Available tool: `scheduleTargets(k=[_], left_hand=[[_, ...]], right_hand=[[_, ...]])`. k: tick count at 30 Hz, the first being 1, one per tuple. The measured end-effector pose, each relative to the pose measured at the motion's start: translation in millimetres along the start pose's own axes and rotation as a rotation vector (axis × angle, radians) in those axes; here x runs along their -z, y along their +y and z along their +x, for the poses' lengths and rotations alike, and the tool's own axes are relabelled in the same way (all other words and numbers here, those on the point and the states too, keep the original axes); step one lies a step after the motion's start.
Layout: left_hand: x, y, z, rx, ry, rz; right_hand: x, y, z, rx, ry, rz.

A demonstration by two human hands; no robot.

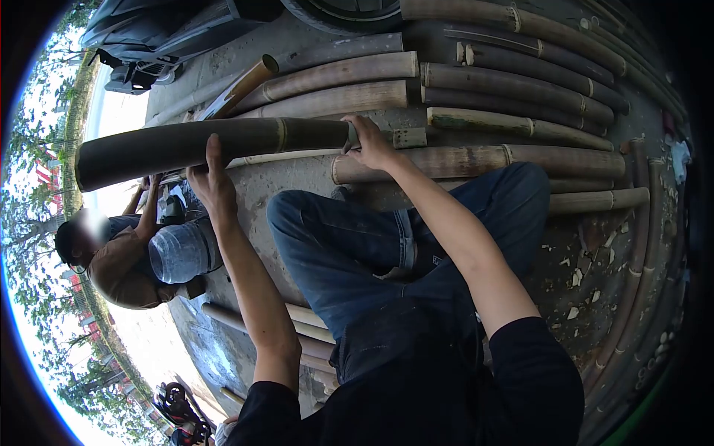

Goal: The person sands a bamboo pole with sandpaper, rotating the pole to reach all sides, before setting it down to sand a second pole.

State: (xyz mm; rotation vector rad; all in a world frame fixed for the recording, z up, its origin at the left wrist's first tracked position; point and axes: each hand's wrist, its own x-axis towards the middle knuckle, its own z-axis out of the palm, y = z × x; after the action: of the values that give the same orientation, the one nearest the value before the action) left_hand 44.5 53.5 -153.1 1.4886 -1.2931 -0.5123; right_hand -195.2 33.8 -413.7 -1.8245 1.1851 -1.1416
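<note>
A thick, dark bamboo pole [156,151] is held up in front of me, lying across the view with a pale joint ring near its middle. My left hand [213,184] supports it from the near side, thumb along the surface and the other fingers mostly hidden behind. At the right end, my right hand [367,146] is closed around the pole's rim. Just beyond that hand, a short pale piece with small dark holes [410,137] rests among the poles. Below it lies a thick brownish bamboo length [439,162].
Several bamboo lengths [513,82] lie side by side on the concrete ahead. Longer poles [638,215] run along the right, near scattered chips [576,277]. A seated person [123,260] works at left beside a clear plastic container [178,251]. A vehicle wheel [342,15] stands at the top.
</note>
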Motion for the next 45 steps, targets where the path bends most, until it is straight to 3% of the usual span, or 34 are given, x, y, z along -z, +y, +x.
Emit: scheduleTargets(k=[5,12,17,24,28,30,32,34,36,41,45], left_hand=[[0.9,-4.8,11.4,-0.013,0.023,0.03],[1.4,11.6,14.6,0.023,0.032,0.068],[-8.6,36.8,14.0,0.114,0.023,0.251],[-6.9,55.8,9.3,0.001,0.039,0.499],[11.8,75.2,5.5,0.01,-0.078,0.294],[20.4,73.4,7.1,-0.202,0.034,0.202],[35.5,75.2,20.4,-0.267,0.078,0.097],[45.1,94.4,29.8,-0.486,0.135,-0.247],[44.6,124.8,31.5,-0.586,0.07,-0.377],[20.2,166.9,33.4,-0.668,0.086,-0.283],[10.5,163.4,48.1,-0.68,0.214,-0.259]], right_hand=[[10.3,33.3,-11.6,-0.092,-0.102,-0.011],[1.9,24.0,-8.0,-0.137,-0.061,-0.081],[-3.3,-51.1,32.8,0.125,0.046,0.0],[0.8,-155.4,77.3,0.297,0.115,-0.018],[6.7,-180.1,78.0,0.328,0.098,0.086],[11.2,-194.6,75.7,0.325,0.039,0.167],[12.1,-189.8,68.3,0.331,0.034,0.177],[14.0,-176.6,59.3,0.299,0.02,0.169],[15.1,-163.2,51.4,0.299,0.011,0.153],[28.8,-158.5,37.8,0.309,0.08,0.176],[26.9,-157.3,38.2,0.292,0.151,0.178]])
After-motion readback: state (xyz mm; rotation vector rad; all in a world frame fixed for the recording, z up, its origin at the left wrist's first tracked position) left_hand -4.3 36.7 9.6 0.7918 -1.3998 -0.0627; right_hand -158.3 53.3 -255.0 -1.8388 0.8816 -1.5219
